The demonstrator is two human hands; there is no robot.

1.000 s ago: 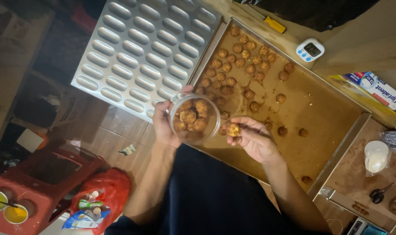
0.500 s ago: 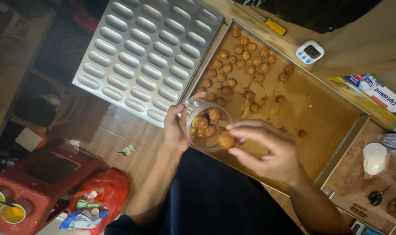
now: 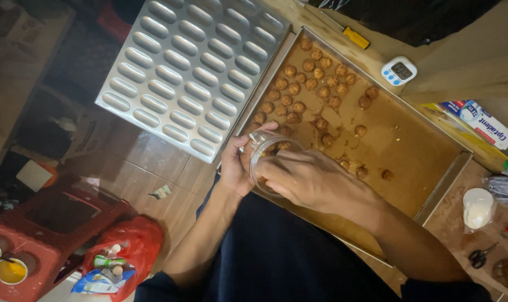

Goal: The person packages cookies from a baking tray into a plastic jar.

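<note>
**Hands and Clear Jar at the Baking Tray**

While the left hand [image 3: 236, 168] is wrapping its fingers around the side of a clear plastic jar [image 3: 268, 150], the right hand [image 3: 310, 182] is lying across the mouth of that jar, covering most of the opening. The two hands are meeting at the jar, the left clamped on its wall and the right resting on top; whether the right fingers are pinching anything cannot be told, since they are curling out of view. The jar is sitting tilted at the near left corner of the large baking tray [image 3: 433, 168], just above the person's dark lap.

Round brown cookie balls [image 3: 315, 72] are lying in loose rows over the far left part of the tray's brown lining, with a few strays [image 3: 371, 171] just beside the right hand. A silver mould pan [image 3: 192, 72] with oblong cavities is leaning against the tray's left edge. A white digital timer [image 3: 399, 70] is sitting beyond the tray's far rim. A red plastic stool [image 3: 47, 223] and a red bag [image 3: 132, 246] are standing on the floor, well apart from the hands.
</note>
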